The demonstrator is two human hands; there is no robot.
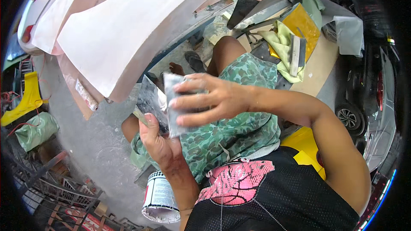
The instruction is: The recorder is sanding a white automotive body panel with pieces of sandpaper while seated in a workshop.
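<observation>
Above my lap, my left hand (160, 141) is closed, thumb on top, around a dark flat plate (147, 96) smeared with grey and white paste. A small pale-green edge or handle sticks out by that thumb. My right hand (209, 100) grips a grey flat spreader (171, 117) with its fingers laid across the face. The spreader is tilted close beside the plate, near a white dab of paste (162, 99). Motion blurs the right hand, and whether the two tools touch I cannot tell. Beyond them stands a large curved car body panel (115, 30) with white and pinkish-brown patches.
An open paint-type can (160, 199) lies near my left forearm. To the right are a yellow-green cloth (280, 42), a long sanding block (295, 55) and an orange-yellow sheet (302, 19). A yellow part (23, 100) and a green bag (37, 131) lie at far left; a dark car (376, 102) stands right.
</observation>
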